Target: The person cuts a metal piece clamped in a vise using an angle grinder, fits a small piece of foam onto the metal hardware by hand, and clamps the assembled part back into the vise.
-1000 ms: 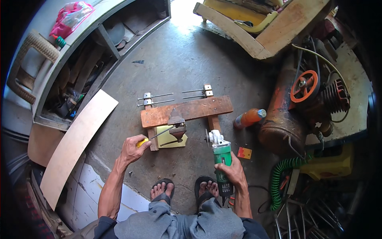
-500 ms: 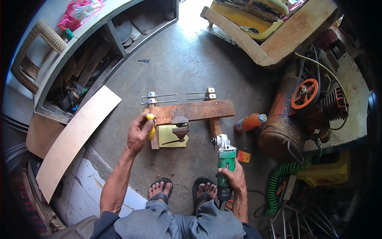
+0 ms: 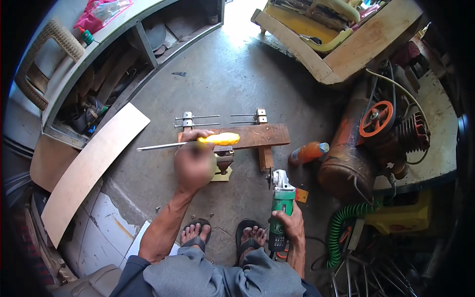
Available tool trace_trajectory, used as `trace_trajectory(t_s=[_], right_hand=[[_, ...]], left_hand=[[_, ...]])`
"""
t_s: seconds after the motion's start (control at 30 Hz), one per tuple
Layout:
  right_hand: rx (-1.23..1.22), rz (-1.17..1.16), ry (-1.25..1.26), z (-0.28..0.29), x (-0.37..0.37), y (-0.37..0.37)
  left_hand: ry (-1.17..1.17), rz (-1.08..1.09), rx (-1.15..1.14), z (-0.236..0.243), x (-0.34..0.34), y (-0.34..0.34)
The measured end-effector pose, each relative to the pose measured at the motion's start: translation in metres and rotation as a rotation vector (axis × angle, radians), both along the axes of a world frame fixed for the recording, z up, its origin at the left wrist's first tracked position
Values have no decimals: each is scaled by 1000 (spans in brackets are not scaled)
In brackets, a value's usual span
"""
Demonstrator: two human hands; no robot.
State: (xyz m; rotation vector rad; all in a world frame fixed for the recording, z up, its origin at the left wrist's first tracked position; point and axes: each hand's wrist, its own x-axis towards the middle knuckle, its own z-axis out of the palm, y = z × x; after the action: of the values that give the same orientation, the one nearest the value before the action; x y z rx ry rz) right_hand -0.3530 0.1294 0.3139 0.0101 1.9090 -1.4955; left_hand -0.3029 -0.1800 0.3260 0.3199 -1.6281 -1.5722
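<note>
My left hand [image 3: 195,166], smeared by motion, is closed on a screwdriver [image 3: 225,139] with a yellow handle. The metal shaft points left, and the handle lies over the wooden bench beam [image 3: 269,135]. Partly behind this hand is a metal vise [image 3: 225,161] fixed to the beam, above a yellow sheet [image 3: 221,176]. In my right hand [image 3: 292,222], a green angle grinder [image 3: 283,203] is held by its body, head pointing away from me. Its disc sits beside the near end of a wooden leg [image 3: 265,158].
An orange-filled bottle [image 3: 309,152] stands right of the bench, near a rusty air compressor [image 3: 351,171]. Bolts [image 3: 205,117] jut from metal blocks on the bench. A curved pale board [image 3: 96,173] leans at left by a cabinet [image 3: 148,42]. A green coiled hose [image 3: 341,227] lies right.
My left hand has moved right, across the vise, and turned the screwdriver so its shaft now shows, pointing left. My right hand and the grinder have hardly moved.
</note>
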Motion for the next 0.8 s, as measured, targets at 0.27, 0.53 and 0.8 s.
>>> trace_trajectory(t_s=[0.27, 0.53, 0.8], right_hand=[[-6, -33, -20, -8, 5, 6], [-36, -49, -11, -7, 3, 3], [-3, -25, 37, -17, 4, 5]], left_hand=[[-159, 19, -229, -16, -5, 8], [-279, 64, -260, -16, 0, -4], [-228, 112, -232, -35, 13, -9]])
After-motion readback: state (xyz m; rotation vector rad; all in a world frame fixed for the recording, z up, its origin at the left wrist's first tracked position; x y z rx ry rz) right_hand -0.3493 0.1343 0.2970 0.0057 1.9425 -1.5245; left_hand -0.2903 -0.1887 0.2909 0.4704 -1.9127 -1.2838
